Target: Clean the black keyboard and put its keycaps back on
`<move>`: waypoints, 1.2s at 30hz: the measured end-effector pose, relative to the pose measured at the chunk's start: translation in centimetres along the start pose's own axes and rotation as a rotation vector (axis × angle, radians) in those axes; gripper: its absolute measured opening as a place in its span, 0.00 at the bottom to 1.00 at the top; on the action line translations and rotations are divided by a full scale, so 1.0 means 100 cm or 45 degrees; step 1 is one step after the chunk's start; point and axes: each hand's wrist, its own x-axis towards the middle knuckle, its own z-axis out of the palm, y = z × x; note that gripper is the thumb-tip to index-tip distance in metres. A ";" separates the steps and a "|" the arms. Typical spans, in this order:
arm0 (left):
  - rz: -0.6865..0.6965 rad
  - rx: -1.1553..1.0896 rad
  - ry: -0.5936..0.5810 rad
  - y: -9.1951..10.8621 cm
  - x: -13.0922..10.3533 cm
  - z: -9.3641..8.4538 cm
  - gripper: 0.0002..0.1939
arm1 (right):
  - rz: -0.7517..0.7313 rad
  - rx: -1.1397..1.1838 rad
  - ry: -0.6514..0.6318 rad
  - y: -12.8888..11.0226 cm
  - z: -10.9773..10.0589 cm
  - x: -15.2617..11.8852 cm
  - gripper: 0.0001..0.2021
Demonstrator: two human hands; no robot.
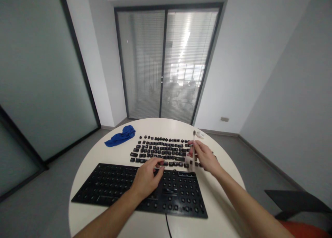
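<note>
A black keyboard with its keycaps taken off lies on the round table. My left hand is over its upper middle, thumb and fingers curled toward each other; whatever they pinch is too small to make out. Beyond the keyboard, loose black keycaps stand in rows. At the right end of these rows, my right hand grips a slim pale brush, held upright with a dark tip at the top. Its lower end is blurred, just above the keyboard's top right corner.
A crumpled blue cloth lies at the table's far left. Small white items are near the far right edge. A cable runs from the keyboard toward me. A dark chair stands at the right of the round white table.
</note>
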 end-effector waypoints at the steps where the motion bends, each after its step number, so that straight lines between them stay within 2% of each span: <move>1: -0.027 -0.003 -0.002 -0.003 0.000 -0.001 0.10 | -0.007 -0.272 0.058 0.004 -0.013 0.010 0.30; 2: -0.048 -0.005 -0.008 -0.006 0.001 -0.003 0.10 | -0.012 -0.565 0.075 0.009 -0.026 0.021 0.29; 3: -0.061 -0.001 -0.016 -0.008 0.001 -0.004 0.09 | -0.001 -0.671 0.089 0.014 -0.038 0.031 0.26; 6: -0.053 0.046 -0.057 -0.009 0.001 -0.006 0.09 | 0.062 -0.844 0.067 0.034 -0.067 0.055 0.18; 8: -0.037 0.091 -0.093 -0.007 0.001 -0.007 0.08 | 0.124 -0.947 0.057 0.050 -0.079 0.065 0.17; 13: -0.001 0.180 -0.193 -0.004 -0.002 -0.009 0.07 | 0.224 -1.159 0.048 0.085 -0.090 0.079 0.13; 17: 0.080 0.198 -0.348 -0.005 -0.003 -0.014 0.07 | 0.257 -1.240 0.004 0.104 -0.094 0.085 0.10; 20: 0.199 0.160 -0.501 -0.003 -0.004 -0.023 0.14 | 0.273 -1.264 -0.015 0.116 -0.094 0.086 0.10; 22: 0.265 0.145 -0.594 -0.002 -0.004 -0.029 0.22 | 0.282 -1.268 -0.017 0.121 -0.093 0.085 0.11; 24: 0.284 0.133 -0.657 -0.002 -0.003 -0.034 0.30 | 0.282 -1.264 -0.012 0.124 -0.092 0.083 0.12; 26: 0.277 0.116 -0.707 -0.001 -0.003 -0.038 0.34 | 0.268 -1.254 0.002 0.124 -0.092 0.079 0.13; 31: 0.291 0.126 -0.765 -0.002 -0.004 -0.038 0.31 | 0.198 -1.221 0.073 0.108 -0.090 0.061 0.14; 36: 0.372 0.114 -0.748 -0.002 -0.001 -0.024 0.29 | 0.086 -1.143 0.168 0.076 -0.076 0.038 0.16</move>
